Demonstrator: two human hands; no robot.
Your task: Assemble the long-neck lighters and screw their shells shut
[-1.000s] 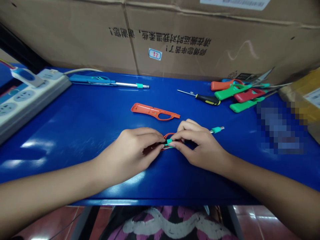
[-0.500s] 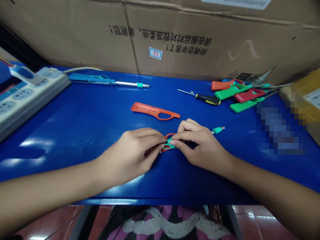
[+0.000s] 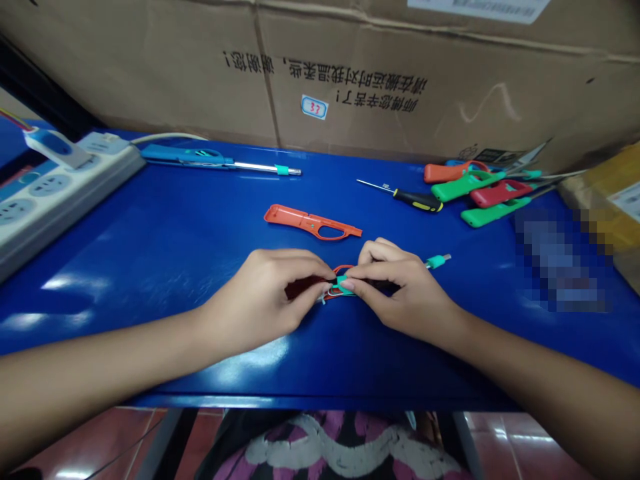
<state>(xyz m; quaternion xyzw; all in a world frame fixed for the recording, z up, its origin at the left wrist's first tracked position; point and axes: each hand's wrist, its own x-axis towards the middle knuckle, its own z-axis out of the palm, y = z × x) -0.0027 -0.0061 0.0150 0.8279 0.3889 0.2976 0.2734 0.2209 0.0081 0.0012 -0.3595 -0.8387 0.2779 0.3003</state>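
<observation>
An opened orange long-nosed lighter (image 3: 343, 269) lies between my hands, its inside facing up. My left hand (image 3: 275, 287) is closed in a pinch at its handle end, beside a thin white wire; my palm and fingers hide most of that end. With thumb and forefinger, my right hand (image 3: 410, 283) pinches the green trigger piece (image 3: 344, 286) in the lighter's middle. The metal tube with a green sleeve (image 3: 437, 261) sticks out beyond my right knuckles. Just behind my hands lies the loose orange half shell (image 3: 300, 219), hollow side up.
A black and yellow screwdriver (image 3: 417, 199) lies behind my right hand, near a pile of coloured lighters (image 3: 463, 183). A blue lighter (image 3: 187, 156) rests at the back left, by a power strip (image 3: 70, 183). A large cardboard box (image 3: 200, 93) stands along the back.
My left hand's fingers have shifted slightly, with a wider gap now showing between thumb and forefinger. The right hand keeps its pinch on the trigger piece. The whole view has moved a little.
</observation>
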